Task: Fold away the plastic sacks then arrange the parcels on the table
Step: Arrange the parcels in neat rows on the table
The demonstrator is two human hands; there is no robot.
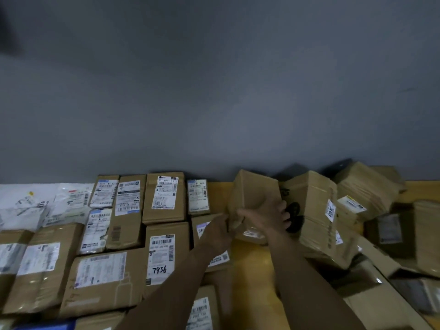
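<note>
Left hand [217, 231] is pinching, grip closed, the near-left corner of a tilted brown parcel [254, 190]; right hand [264, 220] is clasping its near-right side. Parcel is being held over a bare yellow strip of bench [252, 263], between labelled rows [164, 198] left and a leaning heap [314, 210] right. One label [160, 258] is showing handwritten "7936"; other print is blurring. Bottom parcels [202, 310] are running off-frame.

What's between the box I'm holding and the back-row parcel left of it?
Head view: just a bare strip of table between the box and that parcel.
</note>
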